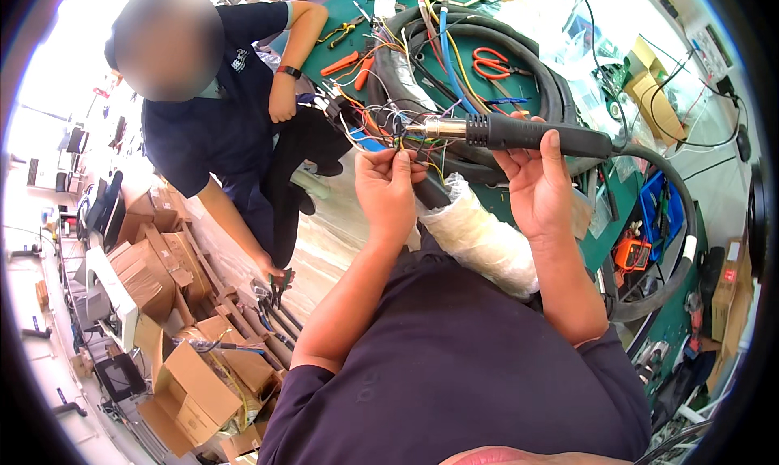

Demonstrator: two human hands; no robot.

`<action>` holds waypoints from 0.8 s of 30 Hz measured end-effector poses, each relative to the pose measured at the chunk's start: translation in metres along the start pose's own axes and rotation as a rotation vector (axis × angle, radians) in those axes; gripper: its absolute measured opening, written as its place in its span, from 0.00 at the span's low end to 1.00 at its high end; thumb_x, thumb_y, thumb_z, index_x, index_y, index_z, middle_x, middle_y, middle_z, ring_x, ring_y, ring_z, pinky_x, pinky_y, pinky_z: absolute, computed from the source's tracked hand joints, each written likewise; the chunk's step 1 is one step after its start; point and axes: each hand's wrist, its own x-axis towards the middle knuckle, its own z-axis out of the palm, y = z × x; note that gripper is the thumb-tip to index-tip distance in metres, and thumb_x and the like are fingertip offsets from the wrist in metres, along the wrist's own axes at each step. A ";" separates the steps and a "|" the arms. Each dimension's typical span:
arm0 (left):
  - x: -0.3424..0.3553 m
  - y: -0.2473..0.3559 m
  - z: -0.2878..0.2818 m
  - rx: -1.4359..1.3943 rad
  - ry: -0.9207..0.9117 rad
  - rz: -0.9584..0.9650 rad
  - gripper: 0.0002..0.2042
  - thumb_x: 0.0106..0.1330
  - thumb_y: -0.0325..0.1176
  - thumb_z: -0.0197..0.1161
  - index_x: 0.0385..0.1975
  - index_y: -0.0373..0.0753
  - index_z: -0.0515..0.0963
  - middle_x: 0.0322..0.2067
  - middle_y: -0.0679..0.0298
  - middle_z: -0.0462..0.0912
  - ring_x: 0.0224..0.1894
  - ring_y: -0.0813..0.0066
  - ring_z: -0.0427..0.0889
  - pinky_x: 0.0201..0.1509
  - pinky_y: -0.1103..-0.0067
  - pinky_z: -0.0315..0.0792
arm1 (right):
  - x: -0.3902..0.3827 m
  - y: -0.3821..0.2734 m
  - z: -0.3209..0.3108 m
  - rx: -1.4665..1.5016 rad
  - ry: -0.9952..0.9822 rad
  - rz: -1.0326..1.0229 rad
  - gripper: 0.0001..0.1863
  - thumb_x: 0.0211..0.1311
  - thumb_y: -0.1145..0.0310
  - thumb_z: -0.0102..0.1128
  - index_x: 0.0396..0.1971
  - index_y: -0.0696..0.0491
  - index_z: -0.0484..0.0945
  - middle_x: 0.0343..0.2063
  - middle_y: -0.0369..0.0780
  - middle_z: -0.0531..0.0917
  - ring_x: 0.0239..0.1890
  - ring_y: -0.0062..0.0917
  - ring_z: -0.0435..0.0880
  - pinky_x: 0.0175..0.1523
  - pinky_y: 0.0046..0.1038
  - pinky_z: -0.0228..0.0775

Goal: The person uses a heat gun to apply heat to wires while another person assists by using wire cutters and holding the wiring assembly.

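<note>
My right hand (537, 185) grips a hot-air gun (560, 137) with a black handle and a metal nozzle. The nozzle points left, close to the thin wires in my left hand. Thumb and fingers of my left hand (391, 181) are pinched on a bunch of thin coloured wires (398, 140). Those wires fan out from the end of a thick black cable (430, 191). A bundle in clear wrap (483, 234) lies below, between my forearms. The exact wire in the pinch is too small to make out.
Thick black cable (560, 83) lies coiled on the green table (519, 92). Orange-handled scissors (491, 63), yellow pliers (345, 33) and a blue bin (659, 205) are around it. At left, a co-worker (195, 132) holds dark green-handled cutters (281, 280). Cardboard boxes (199, 392) crowd the floor.
</note>
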 end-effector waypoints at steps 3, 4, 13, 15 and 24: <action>0.000 0.000 0.002 -0.008 -0.012 -0.006 0.07 0.67 0.24 0.54 0.36 0.32 0.61 0.32 0.54 0.78 0.29 0.71 0.82 0.34 0.79 0.79 | -0.001 -0.002 0.000 -0.013 -0.007 -0.008 0.17 0.65 0.58 0.56 0.48 0.50 0.69 0.50 0.42 0.76 0.51 0.31 0.77 0.56 0.39 0.72; -0.001 0.000 0.002 -0.001 -0.012 -0.003 0.07 0.67 0.24 0.54 0.36 0.32 0.61 0.32 0.54 0.78 0.30 0.71 0.82 0.34 0.79 0.79 | -0.002 -0.003 0.001 -0.015 -0.007 -0.007 0.17 0.65 0.58 0.56 0.48 0.50 0.69 0.50 0.42 0.76 0.51 0.30 0.77 0.56 0.39 0.72; -0.002 0.004 0.003 0.026 -0.006 -0.018 0.08 0.67 0.24 0.54 0.36 0.32 0.62 0.32 0.54 0.79 0.29 0.71 0.82 0.34 0.79 0.79 | -0.002 -0.003 0.000 -0.024 0.013 -0.020 0.18 0.65 0.57 0.56 0.49 0.51 0.68 0.50 0.42 0.76 0.51 0.31 0.77 0.56 0.40 0.71; -0.002 0.002 0.003 0.020 -0.010 -0.016 0.07 0.67 0.24 0.54 0.36 0.32 0.62 0.32 0.54 0.78 0.30 0.71 0.82 0.34 0.79 0.79 | -0.002 -0.003 -0.001 -0.026 0.012 -0.016 0.18 0.65 0.57 0.56 0.49 0.51 0.68 0.50 0.42 0.76 0.51 0.31 0.77 0.57 0.40 0.71; -0.004 0.003 0.006 -0.026 -0.001 -0.046 0.07 0.66 0.23 0.55 0.36 0.33 0.63 0.32 0.56 0.79 0.30 0.74 0.81 0.34 0.80 0.78 | -0.003 -0.002 0.002 -0.010 0.021 -0.015 0.20 0.65 0.57 0.55 0.52 0.49 0.67 0.50 0.41 0.76 0.52 0.31 0.76 0.57 0.39 0.71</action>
